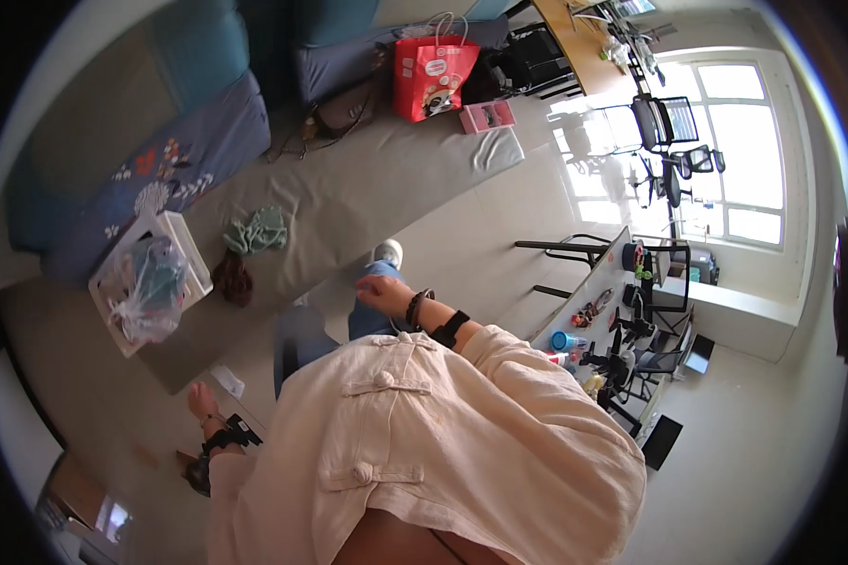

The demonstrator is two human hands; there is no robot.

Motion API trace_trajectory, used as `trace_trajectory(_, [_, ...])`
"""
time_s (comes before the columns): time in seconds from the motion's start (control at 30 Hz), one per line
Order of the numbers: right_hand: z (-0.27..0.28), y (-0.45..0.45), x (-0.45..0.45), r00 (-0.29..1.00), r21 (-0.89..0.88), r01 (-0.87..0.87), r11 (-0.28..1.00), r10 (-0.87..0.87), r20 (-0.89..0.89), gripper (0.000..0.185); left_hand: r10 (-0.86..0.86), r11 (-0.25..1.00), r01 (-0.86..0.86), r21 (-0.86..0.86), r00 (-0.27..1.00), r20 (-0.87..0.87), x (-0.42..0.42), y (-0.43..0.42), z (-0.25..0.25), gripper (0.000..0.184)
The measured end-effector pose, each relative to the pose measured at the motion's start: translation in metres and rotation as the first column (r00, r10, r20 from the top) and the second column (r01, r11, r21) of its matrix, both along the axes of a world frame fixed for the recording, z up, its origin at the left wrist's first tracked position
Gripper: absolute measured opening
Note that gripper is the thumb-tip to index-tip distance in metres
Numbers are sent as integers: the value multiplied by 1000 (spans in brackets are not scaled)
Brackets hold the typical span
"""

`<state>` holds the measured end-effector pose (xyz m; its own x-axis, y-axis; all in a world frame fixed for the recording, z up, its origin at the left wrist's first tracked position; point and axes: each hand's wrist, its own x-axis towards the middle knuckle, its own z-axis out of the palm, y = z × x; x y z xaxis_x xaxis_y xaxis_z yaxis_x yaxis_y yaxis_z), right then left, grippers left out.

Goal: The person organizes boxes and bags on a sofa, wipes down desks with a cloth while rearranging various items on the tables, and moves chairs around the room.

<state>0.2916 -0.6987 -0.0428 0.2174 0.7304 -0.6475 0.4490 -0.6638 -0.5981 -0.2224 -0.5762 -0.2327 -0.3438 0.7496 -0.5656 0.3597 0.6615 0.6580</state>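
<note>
My left hand [201, 400] hangs low at the left of my body, its fingers slightly apart and nothing visible in it. In front of my right side, my right hand [382, 294] is over my jeans, fingers curled in, with nothing seen in them. Both wrists wear black straps. Nearest to my left hand is a small white item [227, 380]. A white crate [190, 254] holding a clear plastic bag [148, 287] stands on the grey couch seat [349, 198]. A green cloth [256, 231] and a dark red-brown item [234, 278] lie beside it.
Farther along the couch are a red paper bag [435, 75], a pink box [488, 117] and a brown bag [344, 111]. To the right, a long table [589, 282] carries a blue-lidded container [562, 341] and other items. Black chairs [664, 122] stand near the window.
</note>
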Motion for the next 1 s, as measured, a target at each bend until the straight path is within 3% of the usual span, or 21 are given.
trace_trajectory(0.03, [-3,-2,9,1000,30,13,999,-13,2,34,141,990,-140,-18,981,131,28,10,17,36])
trace_trajectory(0.07, [-4,-4,20,1000,37,30,999,-30,-2,34,123,992,-123,-11,984,129,54,23,26,36])
trace_trajectory(0.17, [-6,-12,62,997,99,71,993,-71,3,34,-68,996,58,71,987,148,139,61,34,39])
trace_trajectory(0.23, [-16,-25,99,993,127,120,985,-116,-35,32,-185,982,175,73,969,166,236,87,73,38])
trace_trajectory(0.3, [-19,-33,148,982,153,167,974,-151,-111,31,-283,947,227,228,925,253,321,110,70,35])
trace_trajectory(0.33, [-20,-36,177,981,161,167,973,-147,-127,31,-316,941,271,203,917,243,376,118,91,34])
trace_trajectory(0.43, [-25,-50,253,960,42,252,967,-244,-139,31,-474,868,382,317,828,300,533,145,121,34])
trace_trajectory(0.53, [-26,-78,323,897,40,430,902,-423,-129,30,-746,651,670,355,650,141,667,185,116,36])
trace_trajectory(0.57, [-40,-95,340,845,34,515,857,-500,-190,29,-779,601,707,374,622,76,713,190,118,36])
trace_trajectory(0.6, [-51,-112,352,781,18,596,803,-574,-247,28,-834,472,772,424,548,-70,744,207,92,38])
trace_trajectory(0.67, [-57,-138,375,730,-21,649,760,-630,-265,29,-807,423,842,336,518,-283,822,211,101,52])
trace_trajectory(0.73, [-64,-160,385,653,-80,726,683,-721,-232,29,-797,381,861,337,490,-352,877,225,76,58])
trace_trajectory(0.8, [-76,-183,384,579,-126,786,606,-792,-194,28,-564,171,932,318,358,-744,918,238,48,63])
trace_trajectory(0.83, [-77,-189,383,541,-145,810,568,-820,-186,28,-565,168,934,316,354,-745,931,243,34,63])
trace_trajectory(0.93, [-75,-199,385,510,-215,809,547,-835,-206,28,-289,-47,887,460,429,-856,949,246,9,67])
trace_trajectory(0.97, [-79,-201,388,512,-231,798,556,-829,-226,29,-634,169,925,339,366,-681,946,248,7,62])
trace_trajectory(1.0, [-81,-201,393,514,-238,794,560,-826,-231,29,-866,311,941,130,337,-370,941,246,13,56])
